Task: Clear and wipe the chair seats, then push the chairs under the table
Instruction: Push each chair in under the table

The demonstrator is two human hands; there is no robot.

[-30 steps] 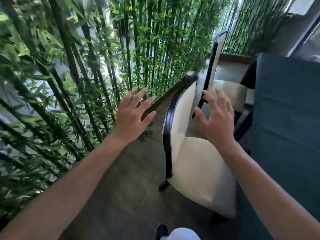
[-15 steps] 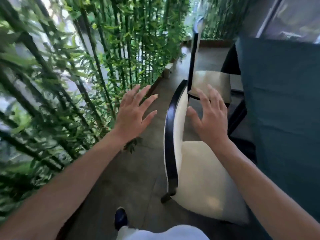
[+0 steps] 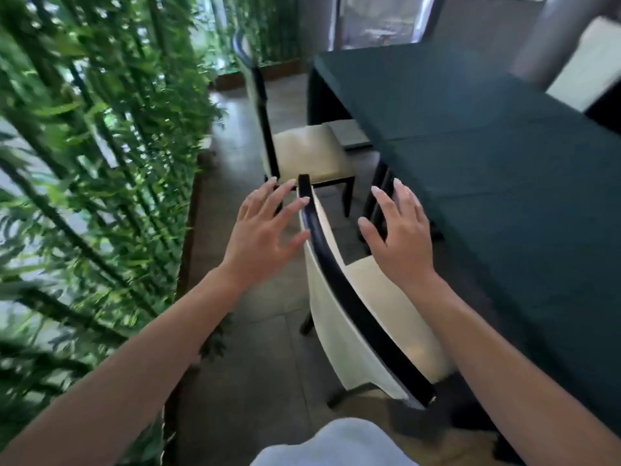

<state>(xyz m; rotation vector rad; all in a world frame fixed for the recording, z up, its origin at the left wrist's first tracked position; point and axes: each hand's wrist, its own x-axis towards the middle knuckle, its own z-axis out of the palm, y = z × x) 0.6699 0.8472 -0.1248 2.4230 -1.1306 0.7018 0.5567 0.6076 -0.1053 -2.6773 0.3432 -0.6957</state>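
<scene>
A cream chair (image 3: 379,304) with a curved black top rail stands right in front of me, its seat facing the table (image 3: 504,169) under a dark green cloth. My left hand (image 3: 265,230) hovers open just left of the rail, fingers spread, fingertips close to it. My right hand (image 3: 400,237) hovers open above the seat, right of the rail, holding nothing. A second cream chair (image 3: 309,153) stands farther ahead, pulled out from the table, its seat bare.
A dense bamboo screen (image 3: 100,163) in a low planter runs along the left, leaving a narrow tiled aisle (image 3: 255,358). A cream chair back (image 3: 588,62) shows beyond the table at the far right. My white-trousered knee (image 3: 336,445) is at the bottom.
The view has swung right, so the table and far chair now show more fully. Both hands have come in closer to the near chair's top rail, one on each side.
</scene>
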